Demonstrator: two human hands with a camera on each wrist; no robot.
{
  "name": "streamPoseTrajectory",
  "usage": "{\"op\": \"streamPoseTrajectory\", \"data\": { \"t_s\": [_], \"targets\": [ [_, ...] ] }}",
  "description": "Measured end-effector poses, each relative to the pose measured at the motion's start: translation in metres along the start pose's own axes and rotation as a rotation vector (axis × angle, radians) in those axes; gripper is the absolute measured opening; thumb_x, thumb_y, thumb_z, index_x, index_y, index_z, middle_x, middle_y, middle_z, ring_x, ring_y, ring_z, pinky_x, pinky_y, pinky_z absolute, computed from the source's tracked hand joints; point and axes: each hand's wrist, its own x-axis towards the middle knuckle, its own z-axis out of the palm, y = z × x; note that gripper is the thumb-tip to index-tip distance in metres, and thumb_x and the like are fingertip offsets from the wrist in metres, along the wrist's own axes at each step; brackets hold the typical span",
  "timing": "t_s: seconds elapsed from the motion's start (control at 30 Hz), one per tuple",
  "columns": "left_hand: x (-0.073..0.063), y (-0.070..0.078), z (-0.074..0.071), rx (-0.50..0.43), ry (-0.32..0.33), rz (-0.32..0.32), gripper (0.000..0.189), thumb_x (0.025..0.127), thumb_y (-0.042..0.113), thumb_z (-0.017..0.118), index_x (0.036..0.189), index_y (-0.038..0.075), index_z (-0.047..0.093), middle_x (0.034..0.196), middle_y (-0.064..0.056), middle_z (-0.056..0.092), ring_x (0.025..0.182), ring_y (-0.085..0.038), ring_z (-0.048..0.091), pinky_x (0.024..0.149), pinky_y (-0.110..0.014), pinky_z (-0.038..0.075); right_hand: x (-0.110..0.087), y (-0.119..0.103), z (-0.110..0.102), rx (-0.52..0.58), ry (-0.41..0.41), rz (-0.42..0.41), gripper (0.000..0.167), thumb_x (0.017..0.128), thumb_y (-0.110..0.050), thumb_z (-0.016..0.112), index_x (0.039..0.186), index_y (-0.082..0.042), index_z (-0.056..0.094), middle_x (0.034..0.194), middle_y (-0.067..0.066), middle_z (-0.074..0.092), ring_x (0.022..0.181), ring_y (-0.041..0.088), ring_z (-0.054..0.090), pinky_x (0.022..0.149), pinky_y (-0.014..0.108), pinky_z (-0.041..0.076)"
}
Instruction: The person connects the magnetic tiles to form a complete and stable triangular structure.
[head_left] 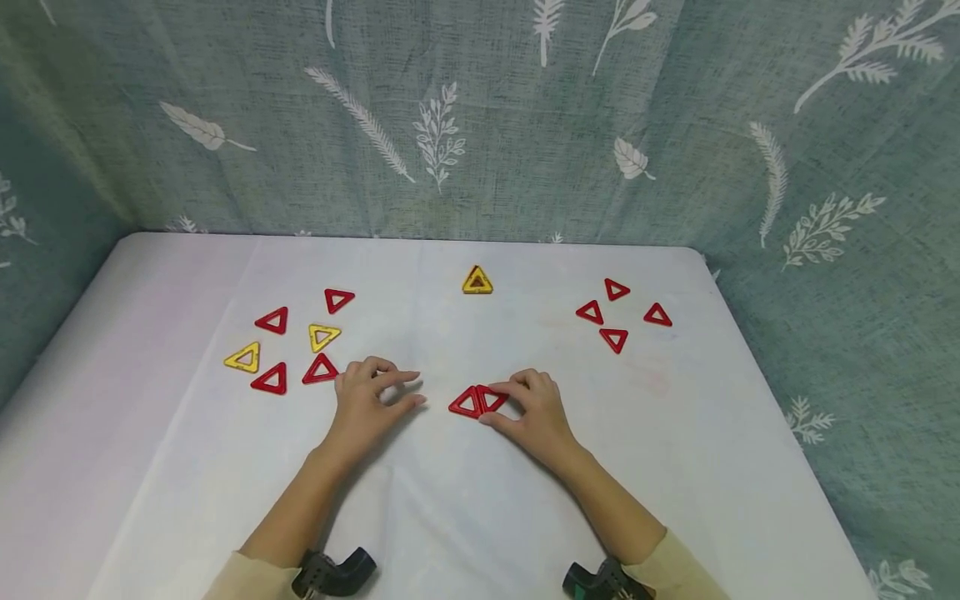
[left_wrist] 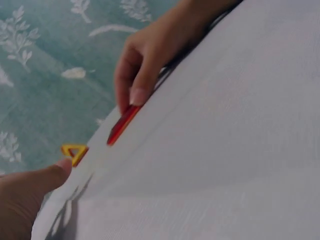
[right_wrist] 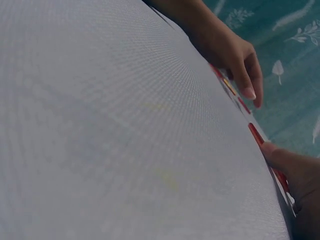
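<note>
Two red triangular frame tiles lie side by side in the middle of the white table in the head view, the left tile and the right tile meeting along an edge. My right hand pinches the right tile between thumb and fingers, partly covering it. Seen edge-on in the left wrist view, the red tiles lie at that hand's fingertips. My left hand holds nothing; its thumb and fingers are spread apart, left of the pair. Close beside its knuckles is another red triangle.
Left of my left hand lie several loose triangles, red and yellow. At the back centre sits a yellow triangle, with red showing beneath it. Several red triangles are scattered at the right. A leaf-patterned green cloth hangs behind the table.
</note>
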Motion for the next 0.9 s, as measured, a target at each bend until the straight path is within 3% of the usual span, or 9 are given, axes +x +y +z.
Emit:
{"op": "streamPoseTrajectory", "data": {
  "t_s": [0.13,0.4,0.73,0.9],
  "targets": [
    [-0.002,-0.008,-0.011,0.002,0.062,-0.013,0.036,0.069,0.016,0.084,0.103,0.011,0.074,0.094,-0.005,0.053,0.088,-0.021,0.04,0.081,-0.045,0.022,0.0,-0.001,0.0,0.001,-0.009,0.009,0.038,0.069,-0.025,0.084,0.103,-0.013,0.072,0.096,0.005,0.056,0.088,0.019,0.048,0.074,0.035,0.04],
    [-0.003,-0.025,-0.037,0.057,0.088,-0.072,0.042,0.071,0.015,0.082,0.11,0.007,0.07,0.098,-0.009,0.05,0.095,-0.029,0.039,0.083,-0.051,0.02,0.0,-0.001,-0.001,-0.001,-0.01,0.012,0.038,0.069,-0.024,0.084,0.103,-0.013,0.072,0.096,0.006,0.056,0.089,0.021,0.05,0.075,0.036,0.041],
    [-0.011,-0.038,-0.063,0.188,0.144,-0.311,0.048,0.078,0.017,0.076,0.121,0.002,0.063,0.111,-0.022,0.047,0.107,-0.042,0.037,0.086,-0.058,0.016,-0.001,0.001,-0.002,-0.009,-0.001,0.002,0.038,0.069,-0.025,0.084,0.104,-0.014,0.072,0.096,0.005,0.057,0.09,0.02,0.05,0.076,0.036,0.041],
    [-0.013,-0.045,-0.068,0.233,0.132,-0.371,0.045,0.081,0.022,0.073,0.121,0.003,0.063,0.111,-0.022,0.047,0.108,-0.044,0.036,0.084,-0.06,0.014,0.0,0.002,-0.005,-0.025,-0.017,-0.003,0.039,0.07,-0.028,0.083,0.105,-0.014,0.072,0.096,0.005,0.057,0.089,0.02,0.05,0.076,0.036,0.041]
  ]
}}
